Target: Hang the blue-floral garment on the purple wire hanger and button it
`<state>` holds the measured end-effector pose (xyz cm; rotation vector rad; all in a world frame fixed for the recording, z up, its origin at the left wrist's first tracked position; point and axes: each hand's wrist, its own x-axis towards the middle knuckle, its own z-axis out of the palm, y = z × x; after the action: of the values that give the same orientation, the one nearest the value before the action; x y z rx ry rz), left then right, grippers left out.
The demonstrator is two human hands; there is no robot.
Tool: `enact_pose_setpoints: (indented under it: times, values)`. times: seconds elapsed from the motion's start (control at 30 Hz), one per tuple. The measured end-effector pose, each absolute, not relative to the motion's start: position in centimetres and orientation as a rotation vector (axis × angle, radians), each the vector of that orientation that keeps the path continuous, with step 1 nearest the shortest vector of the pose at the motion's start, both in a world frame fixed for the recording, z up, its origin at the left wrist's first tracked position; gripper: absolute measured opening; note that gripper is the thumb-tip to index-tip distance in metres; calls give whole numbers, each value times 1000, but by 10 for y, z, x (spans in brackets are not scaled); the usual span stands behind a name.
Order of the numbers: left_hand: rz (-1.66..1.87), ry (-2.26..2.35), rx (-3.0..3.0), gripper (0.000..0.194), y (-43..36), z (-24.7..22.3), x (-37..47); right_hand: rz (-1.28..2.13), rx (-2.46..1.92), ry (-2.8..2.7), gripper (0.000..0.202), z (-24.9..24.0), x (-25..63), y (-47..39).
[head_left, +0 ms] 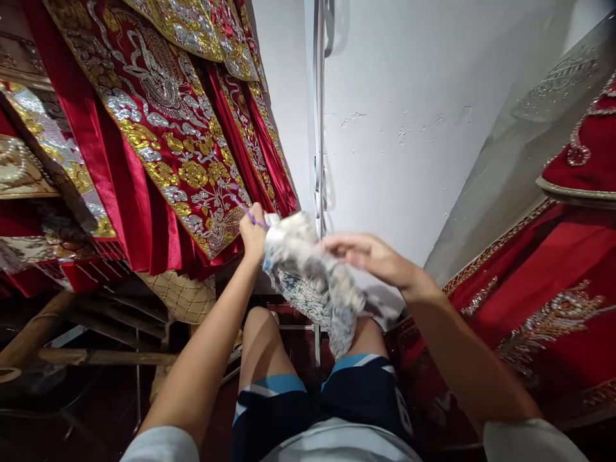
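Note:
A bundled garment [308,282], white with a blue-grey pattern and partly blurred, hangs in front of my knees. My left hand [253,228] is closed at its upper left end, around a thin purple hanger [251,217] whose tip pokes out past the fingers. My right hand [368,255] is at the garment's right side, its fingers stretched towards the fabric and apart from one another. Whether those fingertips touch the cloth is blurred. The garment's lower end droops over my right thigh.
Red gowns with gold and silver embroidery [192,154] hang at the left. More red embroidered clothing [553,289] hangs at the right. A metal rail [318,128] runs along the white wall [385,128]. Wooden poles [106,357] stand at lower left.

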<state>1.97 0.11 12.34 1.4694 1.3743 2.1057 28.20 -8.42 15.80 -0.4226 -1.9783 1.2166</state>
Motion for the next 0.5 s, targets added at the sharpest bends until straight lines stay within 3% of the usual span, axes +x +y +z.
enact_pose_setpoints:
  times: [0.1, 0.27, 0.4, 0.5]
  values:
    - [2120, 1084, 1039, 55, -6, 109, 26, 1201, -417, -2148, 39, 139, 284, -100]
    - [1578, 559, 853, 67, -29, 112, 49, 769, -822, -1786, 40, 91, 288, -59]
    - [1291, 408, 897, 64, -56, 122, 73, 1101, -826, -1692, 35, 56, 292, -56]
    - [1278, 411, 998, 47, -65, 120, 80, 1348, -754, -1355, 37, 41, 300, -73]
